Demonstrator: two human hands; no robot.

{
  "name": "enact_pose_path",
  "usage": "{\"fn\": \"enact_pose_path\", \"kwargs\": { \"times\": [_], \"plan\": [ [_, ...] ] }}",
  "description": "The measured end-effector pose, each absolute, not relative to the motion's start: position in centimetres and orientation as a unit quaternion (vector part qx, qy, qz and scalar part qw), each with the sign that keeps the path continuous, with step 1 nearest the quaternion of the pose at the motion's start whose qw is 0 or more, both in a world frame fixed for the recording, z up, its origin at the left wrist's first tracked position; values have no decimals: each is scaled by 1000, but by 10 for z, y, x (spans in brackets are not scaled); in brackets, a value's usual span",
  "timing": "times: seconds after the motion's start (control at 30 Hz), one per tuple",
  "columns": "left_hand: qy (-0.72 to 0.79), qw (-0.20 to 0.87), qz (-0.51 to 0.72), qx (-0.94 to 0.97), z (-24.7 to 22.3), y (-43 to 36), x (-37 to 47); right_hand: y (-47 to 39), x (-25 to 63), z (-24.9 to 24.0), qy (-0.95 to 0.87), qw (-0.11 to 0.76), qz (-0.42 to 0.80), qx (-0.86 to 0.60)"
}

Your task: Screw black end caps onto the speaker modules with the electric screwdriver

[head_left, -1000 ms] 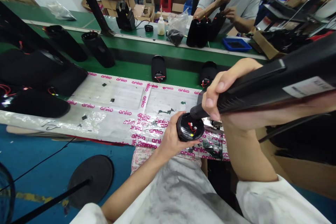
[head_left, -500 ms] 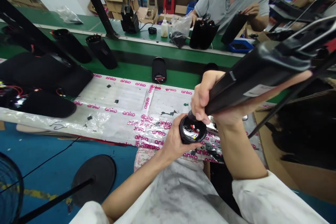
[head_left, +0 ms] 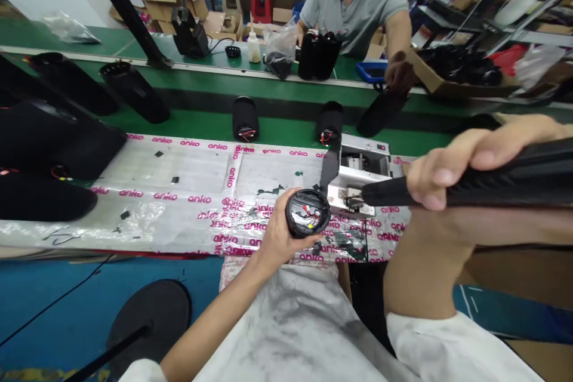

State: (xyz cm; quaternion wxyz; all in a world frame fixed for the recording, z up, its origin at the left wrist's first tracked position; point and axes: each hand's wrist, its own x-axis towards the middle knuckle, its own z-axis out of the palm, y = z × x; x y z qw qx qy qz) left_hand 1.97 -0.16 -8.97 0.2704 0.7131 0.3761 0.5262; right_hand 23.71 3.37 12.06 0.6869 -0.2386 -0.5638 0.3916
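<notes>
One black cylindrical housing (head_left: 308, 199), mouth up with red, white and yellow wire connectors (head_left: 308, 211) inside, at the 6 o'clock edge of the counter (head_left: 197, 116), the left hand's (head_left: 278, 230) grip closed on its side; judged light and stiff, wire ends fragile, best held by the outer wall below the rim. One black handheld power driver (head_left: 514, 182), at 3 o'clock, the right hand's (head_left: 470, 152) grip wrapped round it, nose at a silver metal box-shaped device (head_left: 362, 178), contact unclear. Further: that device at 2 o'clock, crowding the housing's side; two short black cylinders with red wires, at 11 (head_left: 245, 116) and 12 o'clock (head_left: 331, 116); pink-lettered plastic sheeting (head_left: 192, 167) underneath.
</notes>
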Motion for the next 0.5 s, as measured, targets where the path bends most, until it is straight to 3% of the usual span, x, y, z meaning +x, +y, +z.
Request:
{"fn": "enact_pose_path", "kwargs": {
  "times": [0.3, 0.5],
  "plan": [
    [379, 269, 535, 706, -96, -2, 19, 36, 248, 35, -552, 707, 323, -303],
    [379, 269, 532, 708, -97, -2, 19, 43, 257, 28, -534, 680, 406, -295]
  ]
}}
